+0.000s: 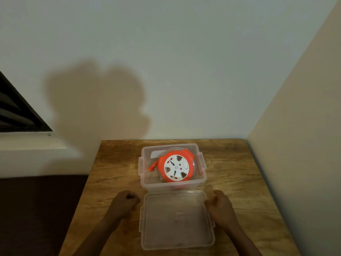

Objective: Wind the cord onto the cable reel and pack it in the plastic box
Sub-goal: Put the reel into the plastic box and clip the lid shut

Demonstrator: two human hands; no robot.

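An orange cable reel (176, 168) with a white socket face lies inside the clear plastic box (202, 179); its orange plug (152, 167) pokes out to the reel's left, still inside the box. The clear lid (177, 218) lies flat on the table just in front of the box. My left hand (126, 200) rests beside the lid's far left corner, fingers curled into a fist, holding nothing. My right hand (220, 204) is at the lid's far right corner with curled fingers touching its edge; whether it grips the lid is unclear.
The box and lid sit on a wooden table (239, 172) pushed into a wall corner. A wall runs close along the table's right edge. A dark floor or surface lies to the left, with a window frame (16, 111) higher up.
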